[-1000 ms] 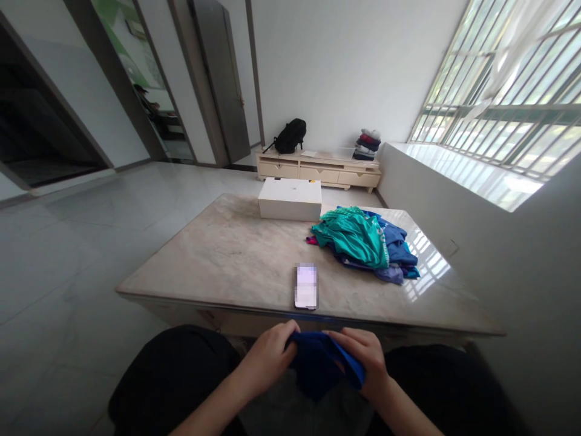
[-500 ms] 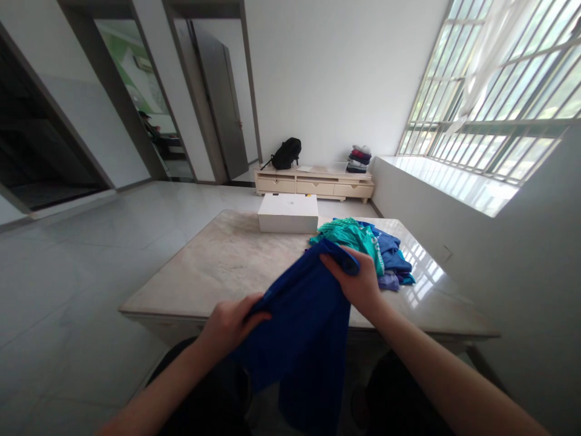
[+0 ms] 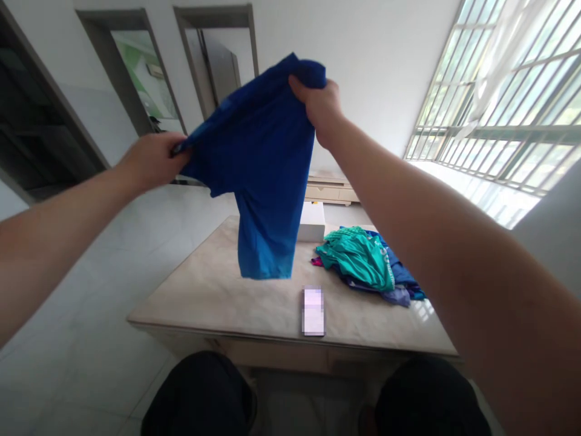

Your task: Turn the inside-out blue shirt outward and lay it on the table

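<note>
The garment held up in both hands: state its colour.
Solid royal blue garment, lighter toward its hanging end; head view.

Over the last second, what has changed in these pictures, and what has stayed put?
Both hands lifted the blue garment from the lap to high above the table; it now hangs spread between left hand and right hand. Both grips held. The clothes pile, phone and white box stayed.
</note>
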`<state>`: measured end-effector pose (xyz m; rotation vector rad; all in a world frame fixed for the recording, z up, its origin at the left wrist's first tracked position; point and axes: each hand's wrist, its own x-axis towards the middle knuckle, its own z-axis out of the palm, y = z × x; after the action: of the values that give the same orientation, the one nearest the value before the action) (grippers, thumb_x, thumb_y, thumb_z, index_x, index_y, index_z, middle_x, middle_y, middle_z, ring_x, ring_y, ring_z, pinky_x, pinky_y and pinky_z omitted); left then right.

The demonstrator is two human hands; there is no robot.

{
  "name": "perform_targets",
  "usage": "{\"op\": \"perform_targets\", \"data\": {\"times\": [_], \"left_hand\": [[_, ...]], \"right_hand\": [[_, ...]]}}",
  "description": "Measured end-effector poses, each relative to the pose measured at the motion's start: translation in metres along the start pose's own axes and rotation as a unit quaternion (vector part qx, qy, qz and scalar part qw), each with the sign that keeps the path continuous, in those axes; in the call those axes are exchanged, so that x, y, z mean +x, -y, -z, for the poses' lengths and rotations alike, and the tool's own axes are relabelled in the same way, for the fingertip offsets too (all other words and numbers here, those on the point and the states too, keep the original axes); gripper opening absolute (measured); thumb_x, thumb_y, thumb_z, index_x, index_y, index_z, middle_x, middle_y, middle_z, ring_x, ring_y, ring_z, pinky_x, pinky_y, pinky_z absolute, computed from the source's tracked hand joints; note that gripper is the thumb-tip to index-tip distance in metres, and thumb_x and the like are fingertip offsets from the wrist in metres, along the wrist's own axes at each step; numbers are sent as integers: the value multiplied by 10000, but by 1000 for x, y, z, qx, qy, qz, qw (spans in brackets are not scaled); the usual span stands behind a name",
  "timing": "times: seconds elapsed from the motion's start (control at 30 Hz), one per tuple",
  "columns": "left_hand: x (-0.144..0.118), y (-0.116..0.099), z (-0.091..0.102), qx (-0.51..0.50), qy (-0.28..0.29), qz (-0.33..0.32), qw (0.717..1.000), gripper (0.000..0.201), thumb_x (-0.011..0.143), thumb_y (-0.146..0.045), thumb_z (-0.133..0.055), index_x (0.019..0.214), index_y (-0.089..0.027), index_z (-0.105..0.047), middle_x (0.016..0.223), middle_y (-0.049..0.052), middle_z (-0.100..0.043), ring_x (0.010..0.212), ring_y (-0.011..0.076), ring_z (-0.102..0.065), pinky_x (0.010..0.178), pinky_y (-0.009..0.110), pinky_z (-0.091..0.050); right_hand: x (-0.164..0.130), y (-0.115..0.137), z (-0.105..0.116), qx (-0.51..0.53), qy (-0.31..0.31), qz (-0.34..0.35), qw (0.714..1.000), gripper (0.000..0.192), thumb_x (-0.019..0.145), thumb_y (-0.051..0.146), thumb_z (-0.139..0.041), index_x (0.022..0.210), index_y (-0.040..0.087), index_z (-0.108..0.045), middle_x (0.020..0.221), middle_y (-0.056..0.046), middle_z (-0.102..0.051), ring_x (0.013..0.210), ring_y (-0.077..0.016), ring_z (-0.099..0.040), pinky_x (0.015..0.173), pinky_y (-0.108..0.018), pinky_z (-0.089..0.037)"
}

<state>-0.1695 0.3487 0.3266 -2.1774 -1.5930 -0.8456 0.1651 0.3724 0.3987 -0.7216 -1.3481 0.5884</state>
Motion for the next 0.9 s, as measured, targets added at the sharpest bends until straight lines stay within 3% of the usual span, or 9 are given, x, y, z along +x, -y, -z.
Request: {"op": "perform_targets", "data": {"times": [0.1,0.2,0.3,0.37,0.47,0.57,0.63,0.77,0.9], "left_hand": [[-4,-8,17,21,-39,0,999,481,984,-402,-356,1139,-67,-665,1026,-6,-602,1289,424,-578,1039,532,-397],[-38,-13,4,-2,-9,-13,1000,516,961,-437,-325,1094,-82,-675,1058,7,-594,1271,404,-599,1033,506,-423],[-100,-11,-27,-68,71,-12,995,484,917,-516,-394,1020,-156,-700,915,24,-687,969,315,-727,928,472,-545],[-151,-7,-51,-102,124,-4,987,499,905,-585,-418,962,-191,-720,879,45,-764,838,283,-736,838,409,-606],[-232,1,-86,-141,160,25,977,559,915,-609,-412,1073,-184,-739,1097,111,-811,996,313,-761,874,378,-625],[-300,12,-113,-199,224,61,952,533,920,-611,-482,1108,-200,-764,1127,104,-816,1038,317,-768,918,367,-619],[-331,21,-124,-254,279,99,921,477,919,-598,-548,1094,-220,-780,1108,82,-821,1031,315,-767,924,359,-613],[-350,36,-129,-317,348,153,869,414,912,-597,-617,1047,-250,-799,1051,54,-820,988,311,-759,886,351,-609],[-327,50,-130,-313,333,179,871,500,839,-689,-663,971,-227,-802,888,55,-808,799,284,-737,717,326,-608]], "right_hand": [[1,7,9,75,11,27,997,105,922,189,-735,1013,152,-699,982,-9,-788,943,-137,-754,893,-255,-600],[-30,-13,20,127,50,16,991,117,888,160,-752,999,133,-723,967,1,-795,961,-149,-758,943,-284,-589],[-90,-44,29,155,105,-22,982,200,844,210,-787,1017,116,-749,972,0,-798,981,-174,-755,983,-327,-574],[-139,-66,35,144,155,-69,975,319,764,327,-871,1026,172,-773,988,-13,-806,997,-223,-755,997,-402,-593],[-213,-98,42,78,222,-200,951,352,708,381,-905,1000,215,-798,1004,-20,-810,1027,-257,-741,1028,-444,-574],[-271,-125,47,73,243,-277,927,326,697,392,-899,935,189,-809,985,-59,-815,1002,-294,-745,981,-461,-587],[-295,-139,49,77,246,-323,910,343,689,426,-899,907,176,-810,956,-76,-817,967,-311,-757,939,-473,-602],[-309,-159,45,96,244,-384,885,391,675,446,-909,957,195,-809,991,-72,-820,956,-302,-770,917,-460,-616],[-286,-176,25,105,230,-393,884,363,661,401,-934,942,206,-810,970,-59,-821,936,-279,-774,918,-423,-624]]}}
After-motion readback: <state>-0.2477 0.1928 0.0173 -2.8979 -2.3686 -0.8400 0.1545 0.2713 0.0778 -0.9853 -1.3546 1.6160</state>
